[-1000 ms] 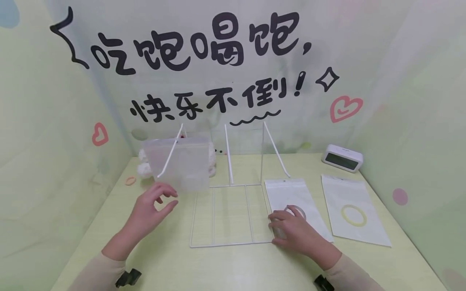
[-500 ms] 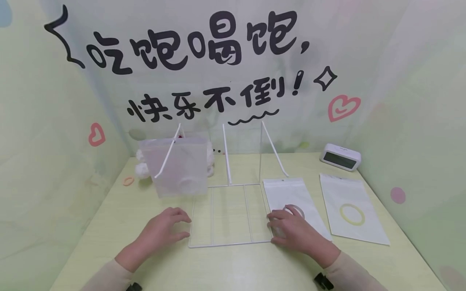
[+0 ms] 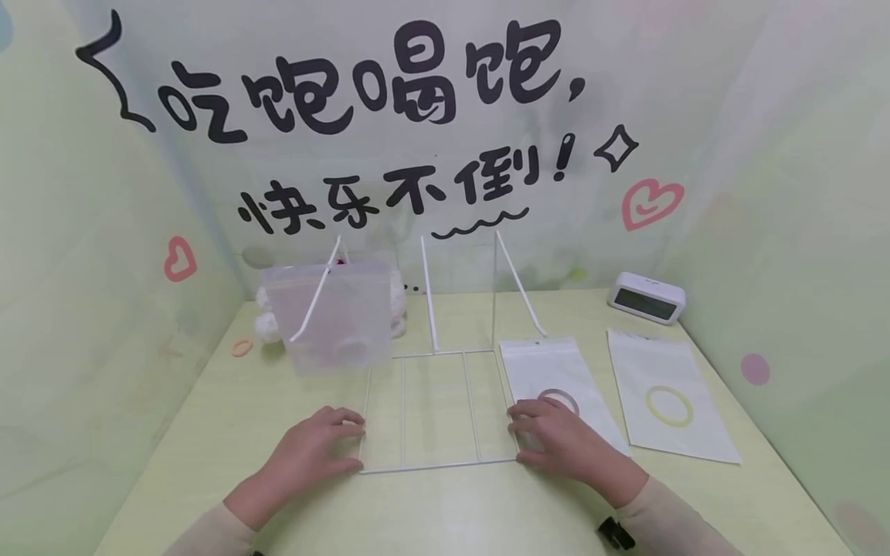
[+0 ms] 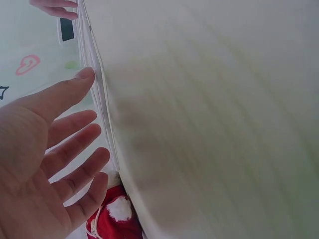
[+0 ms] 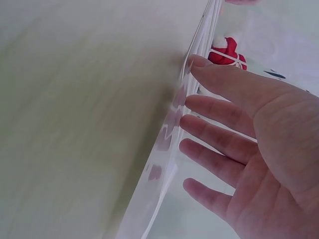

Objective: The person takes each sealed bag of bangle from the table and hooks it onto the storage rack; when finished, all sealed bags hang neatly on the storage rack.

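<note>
A white wire rack with upright prongs stands on the table, its flat base toward me. Beside the base's left side, my left hand rests with relaxed fingers; its fingertips meet the wire. On the opposite side my right hand touches the base, partly over a white zip bag with a grey ring on it. Both wrist views show the left and right hand with fingers extended, curled round nothing. A translucent zip bag hangs on the rack's left prong.
A second white bag with a yellow ring lies at the right. Behind it stands a white digital clock. Partly hidden by the hanging bag is a white plush toy. A small orange ring lies at the far left.
My left hand has come down and right, from near the hanging bag to the left side of the base. The bag swung slightly. My right hand stays at the base's right side.
</note>
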Demonstrator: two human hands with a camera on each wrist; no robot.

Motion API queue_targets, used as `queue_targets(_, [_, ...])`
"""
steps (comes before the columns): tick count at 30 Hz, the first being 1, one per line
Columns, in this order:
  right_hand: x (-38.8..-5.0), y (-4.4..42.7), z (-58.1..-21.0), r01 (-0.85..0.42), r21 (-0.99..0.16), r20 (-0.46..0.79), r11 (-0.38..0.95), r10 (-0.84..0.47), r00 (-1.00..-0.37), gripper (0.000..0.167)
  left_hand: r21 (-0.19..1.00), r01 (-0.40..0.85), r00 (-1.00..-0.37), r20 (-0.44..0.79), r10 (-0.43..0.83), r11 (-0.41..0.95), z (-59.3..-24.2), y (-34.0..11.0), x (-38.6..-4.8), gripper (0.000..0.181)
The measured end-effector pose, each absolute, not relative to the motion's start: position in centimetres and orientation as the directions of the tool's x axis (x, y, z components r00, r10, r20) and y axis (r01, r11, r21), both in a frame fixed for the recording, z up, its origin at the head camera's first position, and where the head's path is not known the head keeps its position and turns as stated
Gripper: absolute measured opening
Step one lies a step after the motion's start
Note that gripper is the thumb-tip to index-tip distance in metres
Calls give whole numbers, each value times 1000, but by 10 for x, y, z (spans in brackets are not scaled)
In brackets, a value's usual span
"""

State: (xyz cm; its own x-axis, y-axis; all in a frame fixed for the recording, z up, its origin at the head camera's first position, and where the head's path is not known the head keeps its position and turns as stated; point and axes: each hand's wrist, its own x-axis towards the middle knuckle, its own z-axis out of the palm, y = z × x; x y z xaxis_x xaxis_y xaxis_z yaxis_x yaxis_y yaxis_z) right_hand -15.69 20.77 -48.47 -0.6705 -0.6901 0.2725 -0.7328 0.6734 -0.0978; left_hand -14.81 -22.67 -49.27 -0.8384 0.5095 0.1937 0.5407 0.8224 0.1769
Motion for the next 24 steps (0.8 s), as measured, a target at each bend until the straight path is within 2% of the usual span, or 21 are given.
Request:
queue_targets(10, [-167,209,-483,-773,-109,302,625,-720,-625,31,165,547,-832,210,513,821,-497,-232,-143,40])
queue_targets(12, [-171,212,-480,-754,-150,283,639,-703,-652,29,162,552,-828,219,516,818,-498,-232,-143,40])
queue_targets(18, [-187,227,-464,-576,-358,117,735,-577,-808,26,148,562,-822,208,529,814,-499,-231,-145,40])
queue_targets(24, [-217,254,-468,-509,-423,124,750,-508,-852,22,144,567,-819,204,537,811,-499,-229,-144,42])
